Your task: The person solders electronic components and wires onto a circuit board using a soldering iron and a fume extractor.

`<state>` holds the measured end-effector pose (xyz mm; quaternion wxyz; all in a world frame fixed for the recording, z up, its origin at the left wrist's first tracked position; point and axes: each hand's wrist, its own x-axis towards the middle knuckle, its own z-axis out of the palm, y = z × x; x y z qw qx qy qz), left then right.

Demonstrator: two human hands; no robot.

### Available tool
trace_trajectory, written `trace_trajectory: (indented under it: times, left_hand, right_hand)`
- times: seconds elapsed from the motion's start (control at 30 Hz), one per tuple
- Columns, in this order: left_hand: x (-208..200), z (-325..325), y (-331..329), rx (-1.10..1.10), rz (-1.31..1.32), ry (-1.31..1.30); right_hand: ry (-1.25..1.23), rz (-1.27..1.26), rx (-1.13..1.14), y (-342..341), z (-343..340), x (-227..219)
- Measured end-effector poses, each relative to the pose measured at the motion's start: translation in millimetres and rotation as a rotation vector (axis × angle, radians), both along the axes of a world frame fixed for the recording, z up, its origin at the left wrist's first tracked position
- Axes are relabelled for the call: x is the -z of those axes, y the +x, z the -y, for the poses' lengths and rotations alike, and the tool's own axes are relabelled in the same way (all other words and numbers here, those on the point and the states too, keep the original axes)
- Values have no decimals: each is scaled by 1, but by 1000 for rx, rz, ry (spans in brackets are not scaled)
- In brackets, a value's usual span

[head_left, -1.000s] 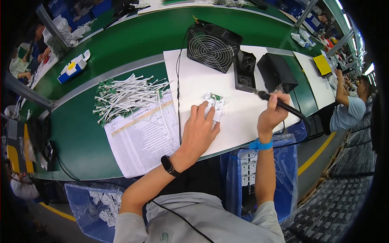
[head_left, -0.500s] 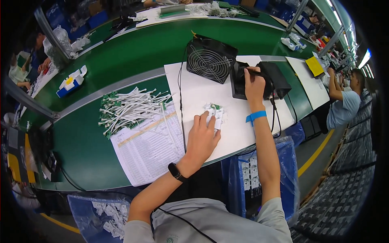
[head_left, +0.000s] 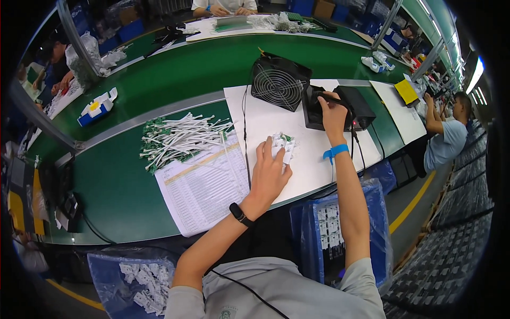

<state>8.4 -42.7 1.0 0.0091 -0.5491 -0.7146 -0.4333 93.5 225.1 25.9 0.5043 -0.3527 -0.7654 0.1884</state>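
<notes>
My left hand [head_left: 270, 173] rests on the white mat, its fingers holding down a small white plastic housing [head_left: 287, 154] with a green circuit board [head_left: 287, 137] at its far end. Farther right, my right hand [head_left: 334, 118] is closed around the black handle of a soldering iron [head_left: 332, 96]. The iron's tip is hidden at the black iron stand [head_left: 313, 118]. Beside that stand is a black soldering station [head_left: 357, 106] with a small red light and hanging cables. A black fan [head_left: 280, 82] with a wire guard stands behind the housing.
Left of the mat, a heap of white cables with green boards [head_left: 183, 138] lies partly over a printed sheet [head_left: 204, 189]. Blue-lined bins of white parts, a left bin [head_left: 101, 279] and a right bin [head_left: 380, 234], stand below the table edge. Other people work at surrounding benches.
The whole view has shifted slightly. My left fingers have changed position a little on the housing, which now looks more tilted. My right hand stays at the stand with the soldering iron.
</notes>
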Motion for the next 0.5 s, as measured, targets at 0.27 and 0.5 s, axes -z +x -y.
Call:
trace_trajectory:
  times: [0.27,0.5]
  left_hand:
    - [7,2,-6,5,34,-17]
    - [8,1,-5,15,34,-50]
  right_hand:
    - [-81,63,100,2,20,4]
    - [114,334,260,-6,21,-9]
